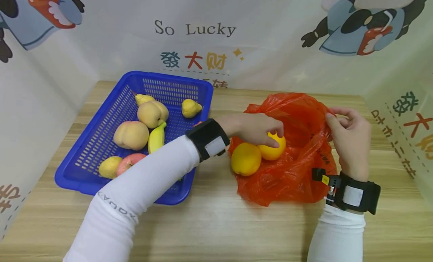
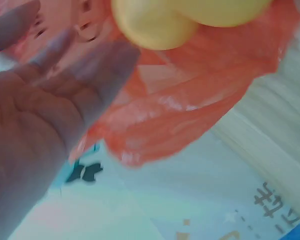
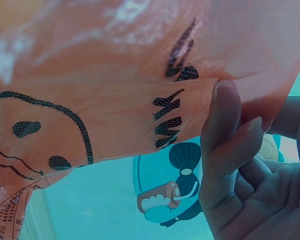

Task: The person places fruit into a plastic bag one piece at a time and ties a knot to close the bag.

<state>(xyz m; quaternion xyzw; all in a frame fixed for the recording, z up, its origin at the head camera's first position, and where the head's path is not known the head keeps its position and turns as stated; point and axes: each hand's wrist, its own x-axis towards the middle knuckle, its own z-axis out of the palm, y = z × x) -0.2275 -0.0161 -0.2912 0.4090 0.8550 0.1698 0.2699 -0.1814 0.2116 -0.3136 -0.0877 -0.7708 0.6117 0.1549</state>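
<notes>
A red plastic bag (image 1: 287, 183) lies spread with its mouth open. Two round orange-yellow fruits, which look like oranges, are at its left side: one nearer the front (image 1: 246, 159), the other (image 1: 273, 151) under my left fingertips. My left hand (image 1: 255, 128) reaches over the bag from the left, its fingers loosely extended and not wrapped round a fruit. In the left wrist view the palm (image 2: 35, 120) shows with nothing in it. My right hand (image 1: 352, 136) pinches the bag's right edge between thumb and fingers, lifting it, as the right wrist view shows the bag film (image 3: 125, 115) stretched.
A blue plastic basket (image 1: 69, 181) stands left, holding peaches (image 1: 131, 135), pears (image 1: 191, 108), a banana (image 1: 156, 138), a red apple (image 1: 128, 163) and a yellow fruit (image 1: 109, 167). My left forearm crosses over its front right corner. A printed cloth (image 1: 203, 40) hangs behind the wooden table (image 1: 216, 232).
</notes>
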